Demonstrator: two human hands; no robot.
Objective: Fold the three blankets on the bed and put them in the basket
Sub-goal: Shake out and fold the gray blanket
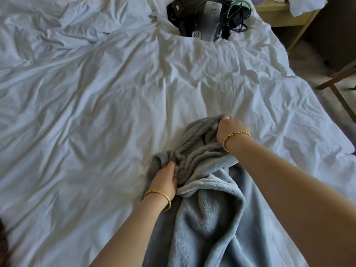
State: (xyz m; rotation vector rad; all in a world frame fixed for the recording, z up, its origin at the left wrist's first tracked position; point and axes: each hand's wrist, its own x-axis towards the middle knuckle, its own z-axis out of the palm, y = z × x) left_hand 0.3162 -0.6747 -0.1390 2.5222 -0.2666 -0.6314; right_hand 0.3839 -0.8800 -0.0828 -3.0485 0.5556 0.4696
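Nearest the lens, lower centre of the frame: pale blue fleece blanket (212, 224), bunched and hanging toward the bottom edge, unfolded. Just above it, touching and partly tangled with it, grey blanket (196, 149), crumpled in ridges near the middle of the frame. No third blanket to be made out, and no basket anywhere in view. Left hand (165, 180) at the grey blanket's lower left edge, fingers curled into the fabric, gold bangle at the wrist. Right hand (229, 130) at the upper right of the same blanket, closed round a gathered corner, beaded bracelet below it. Both on the bed (86, 112), its white sheet heavily creased across the whole frame. Likely trouble from here: the blue blanket dragged along on lifting the grey one, since the two overlap; corners mismatched, because each grip holds a bunch and not a clean edge; a lopsided fold as a result. Further risk of fabric sweeping into the dark pile of devices and cables (206, 18) at the top centre during a shake-out. Wooden furniture (279, 18) at the upper right, well apart.
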